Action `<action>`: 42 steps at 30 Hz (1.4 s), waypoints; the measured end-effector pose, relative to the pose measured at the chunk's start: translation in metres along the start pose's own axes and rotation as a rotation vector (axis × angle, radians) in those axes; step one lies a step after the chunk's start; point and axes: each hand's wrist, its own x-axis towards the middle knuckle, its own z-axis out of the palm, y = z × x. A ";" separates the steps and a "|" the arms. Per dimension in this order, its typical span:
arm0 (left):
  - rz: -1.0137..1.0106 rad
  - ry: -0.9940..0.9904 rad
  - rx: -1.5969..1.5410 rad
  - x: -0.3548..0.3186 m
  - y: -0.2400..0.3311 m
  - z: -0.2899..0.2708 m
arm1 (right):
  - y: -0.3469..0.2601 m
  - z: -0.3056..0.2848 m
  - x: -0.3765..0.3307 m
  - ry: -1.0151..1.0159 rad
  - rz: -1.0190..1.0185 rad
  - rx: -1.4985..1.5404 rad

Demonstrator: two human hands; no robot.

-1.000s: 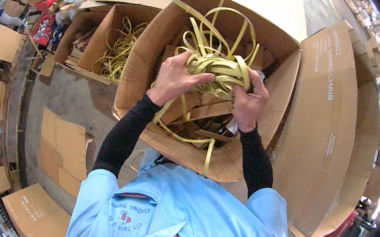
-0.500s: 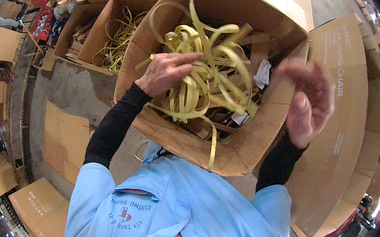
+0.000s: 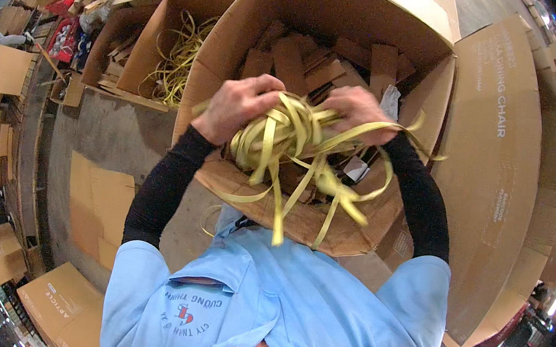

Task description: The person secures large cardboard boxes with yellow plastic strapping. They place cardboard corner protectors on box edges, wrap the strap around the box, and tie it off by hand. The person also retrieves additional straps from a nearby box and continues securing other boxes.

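A tangled bundle of yellow strapping (image 3: 269, 138) hangs between my hands over a big open cardboard box (image 3: 212, 63). My left hand (image 3: 237, 108) is closed round the bundle's left end. On its right side my right hand (image 3: 359, 114), slightly blurred, is closed on the same strapping. Loose strap ends dangle over the box's near edge and stick out past my right wrist. Inside the box lie several brown cardboard pieces (image 3: 291, 62) and a crumpled white scrap (image 3: 389, 102).
A smaller open box to the left holds more yellow strapping (image 3: 182, 60), beside a box of cardboard scraps (image 3: 118, 59). A tall flat carton (image 3: 492, 163) stands on the right. Flat cardboard (image 3: 100, 201) lies on the concrete floor (image 3: 94, 128) at left.
My right hand has come in from the right side of the box and taken hold of the strapping. The bundle has been drawn nearer and lower, uncovering cardboard pieces behind it.
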 end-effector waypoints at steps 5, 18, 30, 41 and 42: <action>-0.037 0.115 -0.003 -0.001 -0.013 -0.021 | 0.053 -0.020 -0.042 0.303 0.382 0.017; -0.562 0.432 -0.269 0.056 -0.093 0.021 | 0.120 -0.034 -0.118 0.594 0.864 0.269; -0.754 0.022 0.028 0.022 -0.120 0.057 | -0.009 -0.161 -0.184 1.336 0.412 0.957; -0.362 0.407 -1.090 0.062 0.065 -0.077 | -0.134 -0.126 0.060 1.263 -0.276 0.346; -0.414 0.446 -0.916 0.061 0.071 -0.081 | -0.156 -0.102 0.089 1.087 -0.312 0.994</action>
